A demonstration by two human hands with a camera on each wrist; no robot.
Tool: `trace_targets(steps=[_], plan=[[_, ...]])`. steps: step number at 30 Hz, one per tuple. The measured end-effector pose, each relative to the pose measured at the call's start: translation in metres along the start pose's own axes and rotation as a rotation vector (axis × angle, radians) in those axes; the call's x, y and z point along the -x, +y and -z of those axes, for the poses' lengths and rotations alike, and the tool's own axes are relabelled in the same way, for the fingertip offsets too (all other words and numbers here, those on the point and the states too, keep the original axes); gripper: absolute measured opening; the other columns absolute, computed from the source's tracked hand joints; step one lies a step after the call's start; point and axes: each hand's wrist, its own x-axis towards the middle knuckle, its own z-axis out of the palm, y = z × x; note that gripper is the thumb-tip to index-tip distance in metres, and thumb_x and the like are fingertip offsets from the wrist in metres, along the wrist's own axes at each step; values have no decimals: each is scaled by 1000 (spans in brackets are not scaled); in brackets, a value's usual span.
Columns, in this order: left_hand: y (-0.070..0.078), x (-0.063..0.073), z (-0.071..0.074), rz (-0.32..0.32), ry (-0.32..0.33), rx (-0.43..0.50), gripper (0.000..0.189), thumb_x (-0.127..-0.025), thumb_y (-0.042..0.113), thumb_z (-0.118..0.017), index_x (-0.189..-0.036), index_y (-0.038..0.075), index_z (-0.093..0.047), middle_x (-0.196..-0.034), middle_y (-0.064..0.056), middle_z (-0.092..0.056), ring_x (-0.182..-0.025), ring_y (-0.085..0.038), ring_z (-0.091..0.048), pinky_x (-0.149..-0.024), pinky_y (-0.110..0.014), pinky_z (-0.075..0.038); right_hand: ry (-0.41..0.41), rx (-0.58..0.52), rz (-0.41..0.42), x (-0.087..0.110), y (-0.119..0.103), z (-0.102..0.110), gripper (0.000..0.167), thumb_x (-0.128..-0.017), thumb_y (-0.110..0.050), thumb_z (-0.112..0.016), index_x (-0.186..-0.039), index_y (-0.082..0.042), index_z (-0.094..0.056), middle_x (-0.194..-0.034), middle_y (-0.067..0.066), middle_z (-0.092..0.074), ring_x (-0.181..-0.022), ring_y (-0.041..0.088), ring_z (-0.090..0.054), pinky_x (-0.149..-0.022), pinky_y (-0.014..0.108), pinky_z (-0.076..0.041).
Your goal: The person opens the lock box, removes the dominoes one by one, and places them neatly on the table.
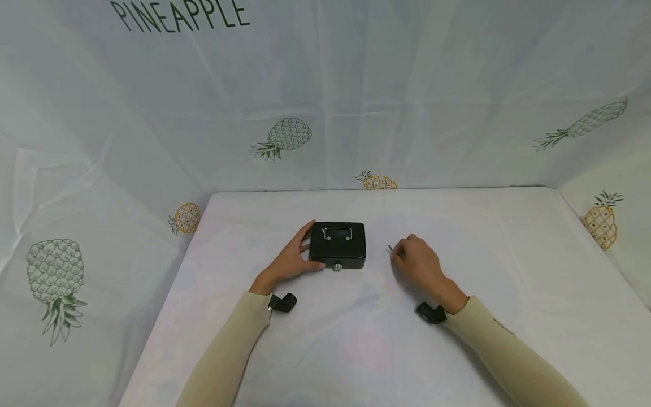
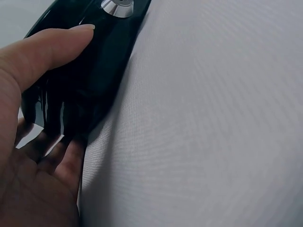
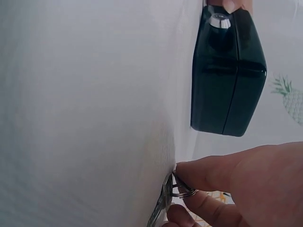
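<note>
A small black cash box stands closed on the white-covered table, its wire handle lying on the lid. A round silver lock sits on its front face. My left hand holds the box at its left end, thumb on the front face and fingers along the side and back corner. To the right of the box, apart from it, my right hand pinches small metal keys on a ring, close to the tabletop. Part of the keys is hidden by the fingers.
A white cloth covers the table. Behind it and at both sides hang pale sheets printed with pineapples. Black wrist cameras are strapped on both wrists.
</note>
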Motion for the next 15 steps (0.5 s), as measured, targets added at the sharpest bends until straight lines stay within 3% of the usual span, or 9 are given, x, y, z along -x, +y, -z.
trace_targets(steps=[15], plan=[[1, 0, 1, 38, 24, 41, 114, -80, 2, -92, -170, 11, -22, -166, -16, -35, -151, -39, -42, -124, -41, -42, 50, -106, 48, 8, -7, -2, 8, -92, -2, -76, -90, -3, -68, -83, 8, -72, -67, 17, -55, -56, 31, -48]])
